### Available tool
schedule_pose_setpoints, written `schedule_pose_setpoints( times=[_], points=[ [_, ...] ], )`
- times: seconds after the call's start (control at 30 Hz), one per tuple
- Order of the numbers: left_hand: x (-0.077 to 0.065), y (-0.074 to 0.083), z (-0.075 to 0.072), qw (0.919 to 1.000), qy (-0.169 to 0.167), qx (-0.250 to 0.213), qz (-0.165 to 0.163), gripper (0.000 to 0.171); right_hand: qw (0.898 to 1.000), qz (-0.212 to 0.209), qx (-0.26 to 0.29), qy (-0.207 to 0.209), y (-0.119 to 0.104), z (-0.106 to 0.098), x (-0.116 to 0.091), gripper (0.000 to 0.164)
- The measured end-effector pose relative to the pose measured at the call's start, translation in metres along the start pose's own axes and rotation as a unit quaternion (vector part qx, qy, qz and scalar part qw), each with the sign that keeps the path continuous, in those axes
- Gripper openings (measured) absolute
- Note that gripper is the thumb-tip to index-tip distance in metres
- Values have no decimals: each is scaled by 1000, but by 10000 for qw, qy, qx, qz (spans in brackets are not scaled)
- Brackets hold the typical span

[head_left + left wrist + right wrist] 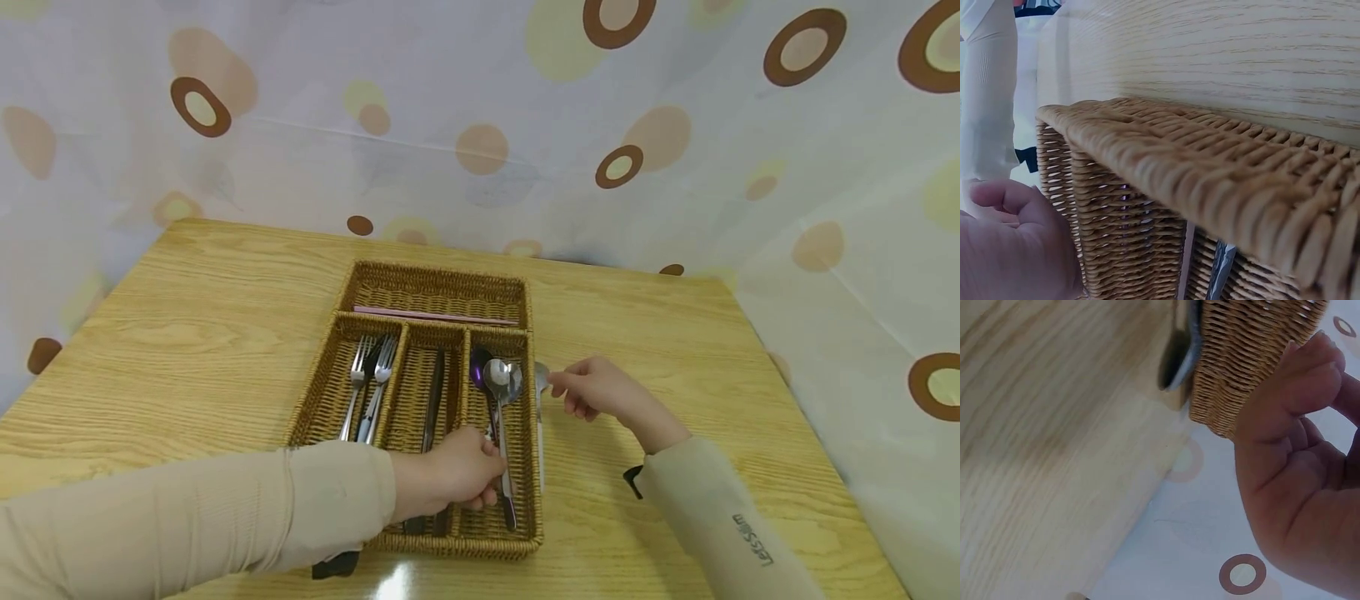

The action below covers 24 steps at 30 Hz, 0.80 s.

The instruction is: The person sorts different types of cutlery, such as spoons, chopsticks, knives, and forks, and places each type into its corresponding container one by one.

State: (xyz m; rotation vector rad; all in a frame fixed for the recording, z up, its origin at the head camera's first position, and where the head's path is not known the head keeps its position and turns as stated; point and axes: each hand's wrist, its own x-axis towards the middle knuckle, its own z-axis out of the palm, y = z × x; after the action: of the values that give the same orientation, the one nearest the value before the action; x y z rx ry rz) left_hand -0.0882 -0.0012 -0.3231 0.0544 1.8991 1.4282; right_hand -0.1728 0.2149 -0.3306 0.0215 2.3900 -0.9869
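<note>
In the head view, my left hand [467, 468] reaches into the right compartment of the wicker cutlery basket [534, 417]. Its curled fingers pinch the handle of a silver spoon [498, 375], which lies along the compartment. Another silver spoon and a purple spoon [477, 364] lie close beside it. My right hand [600, 388] hovers right of the basket with loosely bent fingers. Its fingertips are near the bowl of a spoon [542, 375] lying outside, along the basket's wall. In the right wrist view, that spoon [1180, 359] sits apart from the hand [1297, 456].
Forks [382, 362] fill the left compartment, and a dark knife [434, 400] lies in the middle one. Pink chopsticks [435, 316] lie across the back compartment. The wooden table [225, 333] meets a dotted cloth [300, 158] behind.
</note>
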Motion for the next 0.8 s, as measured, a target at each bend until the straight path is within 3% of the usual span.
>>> schedule_pose_setpoints(
  times=[0.07, 0.23, 0.47, 0.63, 0.8],
  points=[
    [2, -1, 1, 9999, -63, -82, -77, 16, 9998, -17, -189, 31, 4, 3, 4, 37],
    [3, 1, 6, 9980, -401, -192, -453, 44, 9975, 14, -691, 131, 9, 12, 13, 31],
    [2, 4, 10, 9911, -1022, -83, -854, 61, 9853, -9, -1671, 367, 10, 25, 21, 42],
    [3, 2, 10, 9896, -1151, -17, -863, 61, 9766, -106, -2078, 550, 9, 31, 25, 46],
    [3, 1, 11, 9902, -1139, -23, -805, 55, 9794, -63, -1951, 514, 9, 34, 27, 43]
  ],
)
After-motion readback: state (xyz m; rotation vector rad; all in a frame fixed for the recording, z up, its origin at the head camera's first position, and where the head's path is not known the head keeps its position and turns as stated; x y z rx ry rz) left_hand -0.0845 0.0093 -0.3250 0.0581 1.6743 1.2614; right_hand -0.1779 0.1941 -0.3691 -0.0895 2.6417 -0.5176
